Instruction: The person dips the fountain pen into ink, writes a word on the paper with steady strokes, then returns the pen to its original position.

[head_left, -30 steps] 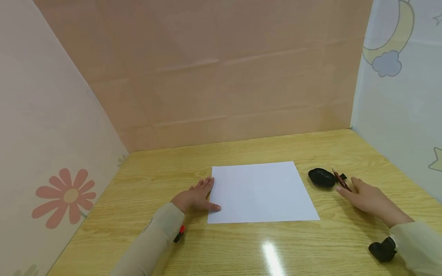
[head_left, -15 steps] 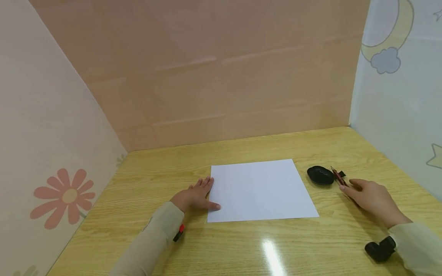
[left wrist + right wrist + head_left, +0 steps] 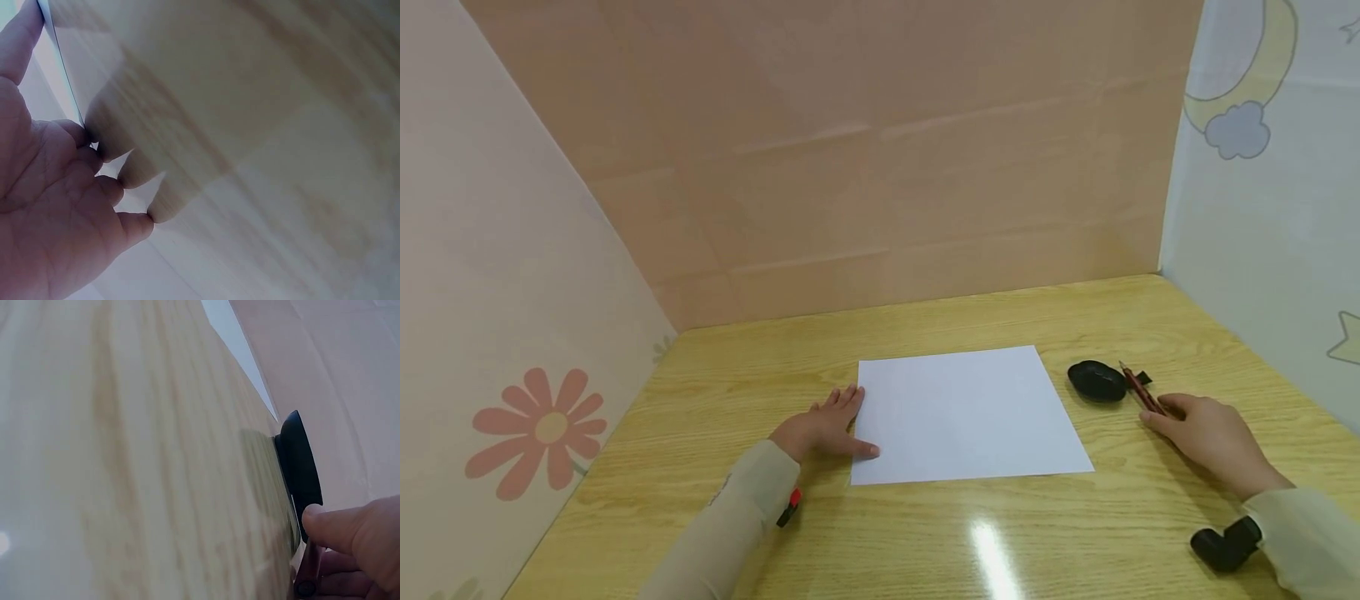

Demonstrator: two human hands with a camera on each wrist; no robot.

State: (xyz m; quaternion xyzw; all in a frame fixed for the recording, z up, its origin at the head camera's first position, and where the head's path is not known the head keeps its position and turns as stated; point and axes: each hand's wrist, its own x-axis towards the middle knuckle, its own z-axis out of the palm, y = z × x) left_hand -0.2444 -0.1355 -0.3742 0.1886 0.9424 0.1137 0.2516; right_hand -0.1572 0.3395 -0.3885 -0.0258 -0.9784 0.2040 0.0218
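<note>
Right hand narrows around dark red tool
Fingers pinch tool, apparently securing it; left hand remains at edge of paper, fingers spread.

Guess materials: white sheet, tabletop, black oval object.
White sheet: likely paper, matte; thin, straight-edged, lying flat.
Tabletop: wood or wood-print laminate, glossy; grain pattern, bright light reflection.
Black oval object: possibly plastic, smooth with slight sheen; could be another material.

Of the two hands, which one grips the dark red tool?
The right hand, holding the dark red tool close to the black oval object. The left hand instead lies spread at the left edge of the white sheet.
</note>
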